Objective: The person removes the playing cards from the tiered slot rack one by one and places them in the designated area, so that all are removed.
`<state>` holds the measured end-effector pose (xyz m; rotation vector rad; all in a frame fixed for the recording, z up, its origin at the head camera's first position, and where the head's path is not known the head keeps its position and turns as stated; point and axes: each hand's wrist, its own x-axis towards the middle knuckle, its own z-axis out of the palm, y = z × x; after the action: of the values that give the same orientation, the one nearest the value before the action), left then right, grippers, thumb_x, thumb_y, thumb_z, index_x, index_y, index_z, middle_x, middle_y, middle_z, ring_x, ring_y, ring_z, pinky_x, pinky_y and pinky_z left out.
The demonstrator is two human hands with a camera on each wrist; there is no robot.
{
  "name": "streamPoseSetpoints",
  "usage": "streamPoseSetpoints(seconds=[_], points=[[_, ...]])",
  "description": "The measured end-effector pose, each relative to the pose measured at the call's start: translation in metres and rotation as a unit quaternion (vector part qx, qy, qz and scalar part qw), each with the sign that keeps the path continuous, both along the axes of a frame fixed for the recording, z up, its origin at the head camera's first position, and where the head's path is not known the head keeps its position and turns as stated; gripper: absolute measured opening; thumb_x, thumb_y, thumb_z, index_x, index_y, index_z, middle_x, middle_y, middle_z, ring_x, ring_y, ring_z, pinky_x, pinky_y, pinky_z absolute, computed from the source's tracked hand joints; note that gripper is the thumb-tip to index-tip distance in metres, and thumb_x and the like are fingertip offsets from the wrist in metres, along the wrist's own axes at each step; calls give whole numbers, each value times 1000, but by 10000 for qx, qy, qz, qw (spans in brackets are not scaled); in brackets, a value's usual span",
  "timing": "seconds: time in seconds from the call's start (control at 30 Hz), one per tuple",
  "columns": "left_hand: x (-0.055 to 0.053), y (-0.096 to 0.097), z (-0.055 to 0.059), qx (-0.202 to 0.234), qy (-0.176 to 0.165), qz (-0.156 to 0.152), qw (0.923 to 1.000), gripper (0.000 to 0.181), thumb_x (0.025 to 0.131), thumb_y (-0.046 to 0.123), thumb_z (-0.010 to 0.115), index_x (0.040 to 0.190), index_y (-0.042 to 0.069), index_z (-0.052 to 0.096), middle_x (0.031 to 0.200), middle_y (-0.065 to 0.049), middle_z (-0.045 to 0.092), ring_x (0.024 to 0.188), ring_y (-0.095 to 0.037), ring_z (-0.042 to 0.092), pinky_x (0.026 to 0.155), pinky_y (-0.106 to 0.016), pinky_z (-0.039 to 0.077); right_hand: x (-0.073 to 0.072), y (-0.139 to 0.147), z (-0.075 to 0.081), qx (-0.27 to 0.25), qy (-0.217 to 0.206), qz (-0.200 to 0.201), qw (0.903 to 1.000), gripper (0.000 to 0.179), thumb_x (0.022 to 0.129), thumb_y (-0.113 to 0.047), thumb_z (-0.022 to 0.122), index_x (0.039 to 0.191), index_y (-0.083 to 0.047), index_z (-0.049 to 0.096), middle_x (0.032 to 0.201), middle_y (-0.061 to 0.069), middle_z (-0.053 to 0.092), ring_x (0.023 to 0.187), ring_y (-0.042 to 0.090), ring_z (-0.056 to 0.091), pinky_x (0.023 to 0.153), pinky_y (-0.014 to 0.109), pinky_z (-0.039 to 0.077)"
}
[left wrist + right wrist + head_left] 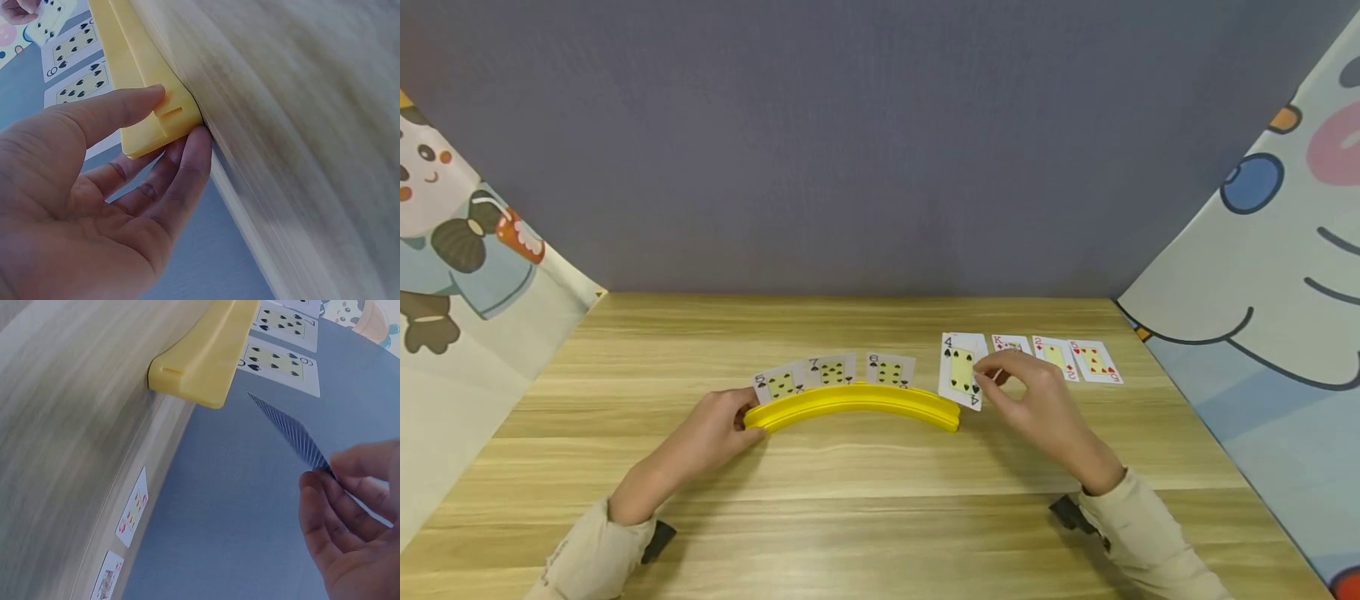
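A curved yellow card holder (pixel 857 397) stands on the wooden table with the five (pixel 780 385), seven (pixel 832 372) and six of spades (pixel 891 370) upright in it. My left hand (pixel 718 423) grips the holder's left end, thumb on the near side and fingers behind, as the left wrist view shows. Between thumb and fingers my right hand (pixel 1037 400) pinches the four of spades (pixel 958 367) by its right edge, close to the holder's right end. In the right wrist view that card (pixel 294 432) appears nearly edge-on, apart from the holder.
Face up on the table behind my right hand lie a king of diamonds (pixel 1011 342), a two of diamonds (pixel 1054 356) and a five of hearts (pixel 1097 362). A grey panel (pixel 865 150) rises at the table's back; printed cartoon panels flank both sides.
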<state>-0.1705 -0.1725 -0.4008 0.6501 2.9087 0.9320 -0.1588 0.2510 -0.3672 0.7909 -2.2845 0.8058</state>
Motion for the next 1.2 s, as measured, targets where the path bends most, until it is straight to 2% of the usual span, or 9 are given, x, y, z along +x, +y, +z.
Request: streamPoseSetpoints(seconds=[0.2, 0.27, 0.37, 0.5, 0.6, 0.7, 0.9, 1.03, 1.2], points=[[0, 0, 0, -20, 0, 42, 10000, 39, 82, 4, 79, 117, -7, 65, 107, -19, 70, 76, -14, 60, 60, -22, 52, -1, 7, 2, -111, -305, -494, 9983, 20, 79, 8, 77, 94, -4, 72, 86, 1, 70, 71, 9, 62, 62, 23, 55], [0, 0, 0, -22, -7, 45, 10000, 38, 82, 4, 79, 116, -7, 65, 106, -19, 70, 76, -14, 60, 60, -22, 52, -2, 11, 1, -112, -388, -617, 9973, 20, 80, 7, 76, 95, -4, 72, 87, 2, 70, 71, 9, 63, 62, 20, 54], [1, 0, 0, -17, -26, 34, 10000, 39, 82, 4, 79, 117, -7, 65, 107, -20, 70, 76, -14, 60, 60, -22, 52, -2, 16, -1, -136, -482, -696, 9963, 20, 80, 9, 75, 96, -3, 72, 90, 4, 71, 71, 11, 64, 63, 17, 54], [1, -1, 0, 1, -35, 1, 10000, 41, 82, 4, 79, 119, -7, 65, 109, -21, 70, 78, -15, 61, 61, -22, 53, 0, 23, -7, -134, -613, -691, 9956, 20, 80, 12, 72, 94, -2, 73, 91, 6, 72, 71, 14, 65, 61, 21, 56], [1, -1, 0, 6, -24, 3, 10000, 40, 82, 4, 79, 118, -7, 65, 108, -20, 70, 77, -15, 61, 61, -22, 52, 0, 26, -13, -85, -938, -665, 9933, 21, 82, 11, 72, 97, -2, 73, 93, 7, 72, 72, 15, 65, 61, 25, 57], [1, -1, 0, -2, -37, 1, 10000, 39, 82, 4, 79, 117, -7, 65, 107, -19, 70, 76, -14, 60, 60, -22, 52, -1, 27, -20, -78, -1518, -646, 9863, 21, 84, 8, 71, 103, -2, 73, 95, 8, 72, 76, 17, 66, 64, 26, 57], [1, -2, -2, -3, -31, -18, 10000, 40, 82, 5, 79, 118, -7, 65, 107, -20, 70, 77, -14, 61, 61, -21, 53, -7, 32, -34, -35, -2679, -692, 9610, 26, 86, 5, 70, 112, -1, 70, 96, 9, 71, 81, 18, 66, 71, 30, 57], [0, -2, -2, 2, -17, -29, 10000, 41, 82, 4, 79, 118, -7, 65, 107, -20, 70, 78, -14, 62, 62, -22, 53, -11, 36, -43, 260, -2971, -630, 9524, 30, 84, 5, 71, 113, 1, 69, 95, 9, 71, 78, 15, 64, 69, 28, 56], [0, -1, -1, -16, -4, -28, 10000, 40, 82, 5, 79, 118, -6, 65, 107, -19, 70, 77, -13, 61, 61, -21, 53, -12, 37, -48, 536, -3016, -475, 9508, 34, 82, 6, 71, 116, 3, 68, 102, 13, 70, 78, 14, 63, 68, 26, 55]])
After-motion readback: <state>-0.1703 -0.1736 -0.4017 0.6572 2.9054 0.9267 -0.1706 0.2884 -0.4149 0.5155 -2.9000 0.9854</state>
